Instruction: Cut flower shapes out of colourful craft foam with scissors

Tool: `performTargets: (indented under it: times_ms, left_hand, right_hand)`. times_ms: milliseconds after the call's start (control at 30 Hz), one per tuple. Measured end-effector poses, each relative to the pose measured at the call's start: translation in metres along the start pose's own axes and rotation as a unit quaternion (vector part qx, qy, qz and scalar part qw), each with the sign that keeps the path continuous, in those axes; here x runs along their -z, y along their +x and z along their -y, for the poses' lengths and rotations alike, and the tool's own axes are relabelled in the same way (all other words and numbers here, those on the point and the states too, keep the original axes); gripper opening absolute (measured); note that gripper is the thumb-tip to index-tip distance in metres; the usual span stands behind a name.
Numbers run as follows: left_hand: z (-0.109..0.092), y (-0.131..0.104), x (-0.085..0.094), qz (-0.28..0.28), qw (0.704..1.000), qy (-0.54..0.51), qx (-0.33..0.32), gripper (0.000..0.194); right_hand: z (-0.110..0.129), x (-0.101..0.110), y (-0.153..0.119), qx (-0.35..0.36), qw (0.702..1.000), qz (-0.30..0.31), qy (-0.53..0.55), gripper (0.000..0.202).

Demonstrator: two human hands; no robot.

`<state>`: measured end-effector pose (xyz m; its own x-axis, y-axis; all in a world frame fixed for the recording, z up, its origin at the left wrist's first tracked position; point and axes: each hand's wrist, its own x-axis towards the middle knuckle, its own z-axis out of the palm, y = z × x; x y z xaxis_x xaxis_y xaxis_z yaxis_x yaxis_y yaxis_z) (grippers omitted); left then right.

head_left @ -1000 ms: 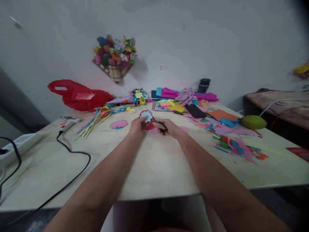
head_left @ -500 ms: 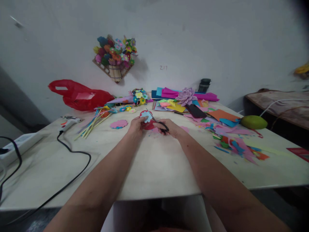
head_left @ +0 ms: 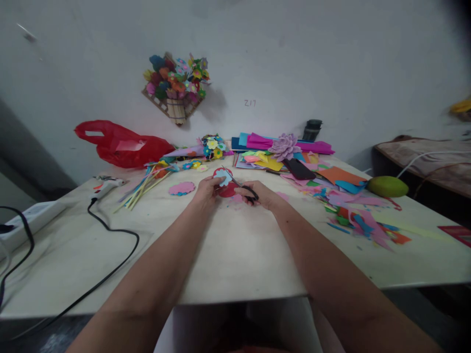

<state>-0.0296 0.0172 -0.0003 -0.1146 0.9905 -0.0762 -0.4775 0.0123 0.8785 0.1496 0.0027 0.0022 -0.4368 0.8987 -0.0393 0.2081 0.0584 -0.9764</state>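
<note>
Blades very near the fingertips here! The scissors [head_left: 251,193] reach towards the left hand [head_left: 207,190], so a small slip by the right hand [head_left: 259,192] could nick a finger. And if that left pinch loosens, the light-blue flower [head_left: 221,178] could slide across the red piece [head_left: 227,190], sending the cut astray. Left fingers are clamped on flower and red piece; right fingers are closed around the black handles. What a bright pair: lobed blue petals, flat against red showing past their rim, midway across the desk [head_left: 241,260], nearer its far edge.
</note>
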Motion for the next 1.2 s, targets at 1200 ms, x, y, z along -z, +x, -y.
performTargets:
  times_ms: [1200]
  left_hand:
    - [-0.0058,-0.0004,0.0052,0.023,0.999,0.027,0.003,0.020]
  right_hand:
    - [-0.0017,0.0038,-0.0007,0.002,0.999,0.028,-0.029,0.037]
